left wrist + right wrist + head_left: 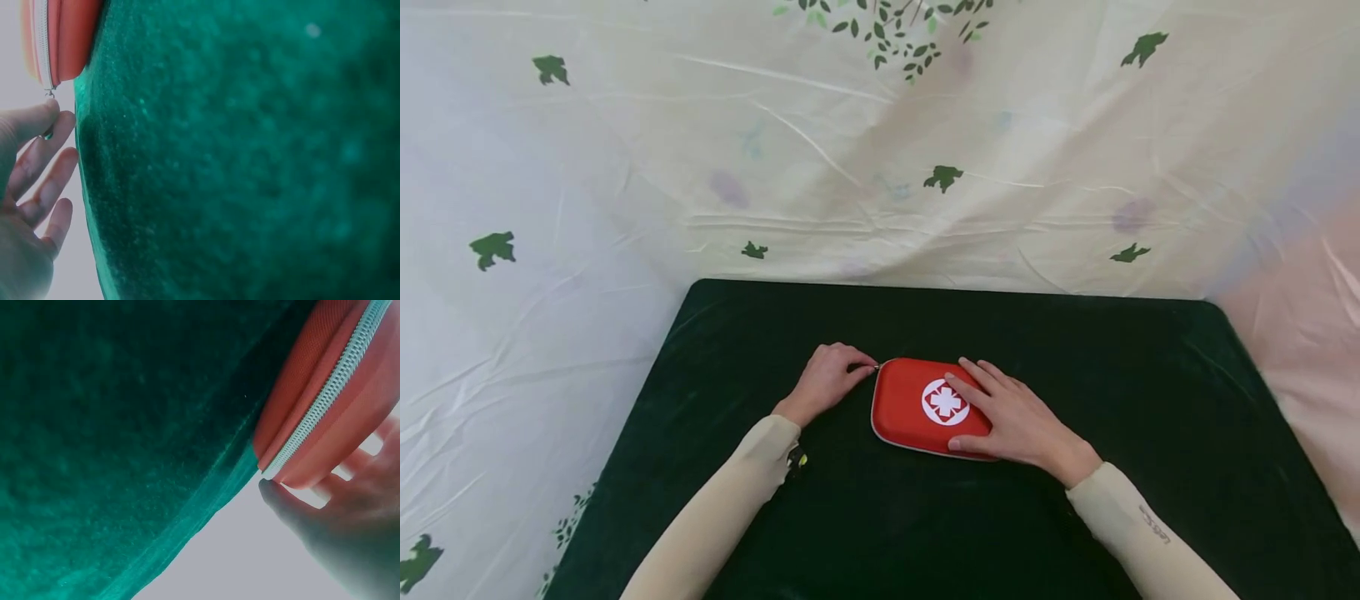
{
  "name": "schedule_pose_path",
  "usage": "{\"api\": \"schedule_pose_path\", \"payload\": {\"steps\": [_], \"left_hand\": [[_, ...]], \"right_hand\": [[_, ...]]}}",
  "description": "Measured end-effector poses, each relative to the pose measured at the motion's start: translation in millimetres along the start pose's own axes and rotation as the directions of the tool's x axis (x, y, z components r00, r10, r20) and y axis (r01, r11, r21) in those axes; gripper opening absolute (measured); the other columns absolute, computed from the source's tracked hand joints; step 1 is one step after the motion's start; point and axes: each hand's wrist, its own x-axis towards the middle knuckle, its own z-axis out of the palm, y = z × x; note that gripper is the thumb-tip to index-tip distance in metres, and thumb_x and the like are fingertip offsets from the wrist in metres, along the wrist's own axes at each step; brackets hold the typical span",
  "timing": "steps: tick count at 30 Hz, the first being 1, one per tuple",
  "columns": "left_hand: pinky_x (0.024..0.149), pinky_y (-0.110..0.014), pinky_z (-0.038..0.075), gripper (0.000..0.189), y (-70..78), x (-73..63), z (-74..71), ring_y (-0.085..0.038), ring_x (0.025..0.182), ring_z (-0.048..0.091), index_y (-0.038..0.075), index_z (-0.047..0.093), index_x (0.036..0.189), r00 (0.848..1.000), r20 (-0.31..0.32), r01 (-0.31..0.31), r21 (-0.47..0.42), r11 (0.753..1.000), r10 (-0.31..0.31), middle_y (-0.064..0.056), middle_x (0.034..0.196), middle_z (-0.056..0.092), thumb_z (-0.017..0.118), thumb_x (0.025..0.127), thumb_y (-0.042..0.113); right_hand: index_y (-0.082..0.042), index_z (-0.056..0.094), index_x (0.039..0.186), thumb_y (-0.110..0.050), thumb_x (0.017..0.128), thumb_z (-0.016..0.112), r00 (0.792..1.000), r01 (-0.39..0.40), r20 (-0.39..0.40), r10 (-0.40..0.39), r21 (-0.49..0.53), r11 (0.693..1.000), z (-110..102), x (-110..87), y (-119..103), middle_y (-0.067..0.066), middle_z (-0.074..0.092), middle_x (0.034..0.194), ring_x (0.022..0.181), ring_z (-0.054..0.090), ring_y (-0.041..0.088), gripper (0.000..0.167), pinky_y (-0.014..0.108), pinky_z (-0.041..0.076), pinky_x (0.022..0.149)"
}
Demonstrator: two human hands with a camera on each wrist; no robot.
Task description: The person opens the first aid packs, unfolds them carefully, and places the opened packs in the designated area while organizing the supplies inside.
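Note:
A red zip-up first-aid case with a white round emblem lies on a dark green cloth-covered table. At its far left corner the left hand pinches the small metal zipper pull between thumb and forefinger. The left wrist view shows the other fingers of that hand loosely bent. Over the right part of the case lies the right hand, fingers spread on the lid and thumb near the front edge. A pale zipper runs along the side of the case, closed where it shows. The case's right end is hidden under the hand.
The green table extends around the case on all sides. Behind it hangs a pale curtain with printed leaves and green birds, and similar fabric hangs at left and right. A dark band is on the left wrist.

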Motion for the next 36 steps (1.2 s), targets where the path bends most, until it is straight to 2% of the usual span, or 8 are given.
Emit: {"api": "schedule_pose_path", "payload": {"steps": [7, 14, 21, 30, 36], "left_hand": [[0.094, -0.043, 0.050, 0.015, 2.8, 3.1, -0.7, -0.018, 0.096, 0.066, 0.016, 0.080, 0.111, 1.000, 0.009, -0.011, 0.033, 0.999, 0.010, 0.000, 0.103, 0.077, 0.075, 0.097, 0.022], [0.095, -0.045, 0.050, 0.015, 2.2, 3.9, 1.1, -0.018, 0.096, 0.067, 0.015, 0.080, 0.109, 0.999, -0.018, -0.028, 0.037, 0.999, 0.029, 0.000, 0.102, 0.077, 0.076, 0.096, 0.021], [0.096, -0.046, 0.051, 0.015, 2.4, 5.3, 1.4, -0.019, 0.098, 0.068, 0.014, 0.080, 0.110, 1.000, -0.021, -0.014, 0.028, 1.000, 0.015, 0.000, 0.104, 0.077, 0.075, 0.097, 0.020], [0.101, -0.045, 0.048, 0.016, 4.5, 17.2, 0.2, -0.019, 0.098, 0.068, 0.014, 0.080, 0.112, 0.999, -0.004, 0.033, -0.017, 0.999, -0.033, -0.002, 0.108, 0.077, 0.073, 0.099, 0.019], [0.094, -0.041, 0.052, 0.015, 2.7, 16.1, -0.7, -0.017, 0.093, 0.066, 0.014, 0.080, 0.111, 0.999, 0.005, 0.047, -0.042, 0.998, -0.046, -0.001, 0.107, 0.077, 0.074, 0.098, 0.019]], "right_hand": [[-0.031, 0.033, 0.163, -0.080, 0.083, 0.063, 0.999, -0.035, -0.031, 0.034, -0.031, 0.999, 4, -4.5, -4, 0.003, 0.022, 0.171, 0.147, 0.030, 0.035, 0.099, 0.065, 0.040, 0.108], [-0.031, 0.033, 0.164, -0.080, 0.083, 0.062, 0.998, -0.040, -0.044, 0.038, -0.054, 0.998, 4, -4.8, -7, 0.007, 0.025, 0.170, 0.146, 0.031, 0.038, 0.099, 0.065, 0.041, 0.107], [-0.030, 0.035, 0.163, -0.079, 0.082, 0.064, 0.997, -0.071, -0.049, 0.067, -0.077, 0.995, 4, -2.0, -10, 0.009, 0.027, 0.168, 0.144, 0.033, 0.038, 0.099, 0.065, 0.042, 0.104], [-0.026, 0.038, 0.162, -0.079, 0.084, 0.062, 0.991, -0.100, -0.103, 0.090, -0.091, 0.991, 9, -0.3, -16, 0.011, 0.033, 0.164, 0.140, 0.036, 0.038, 0.097, 0.064, 0.046, 0.101], [-0.024, 0.040, 0.160, -0.077, 0.084, 0.064, 0.987, -0.123, -0.116, 0.111, -0.107, 0.987, 9, -2.0, -19, 0.015, 0.036, 0.161, 0.136, 0.040, 0.040, 0.096, 0.063, 0.048, 0.099]]}}
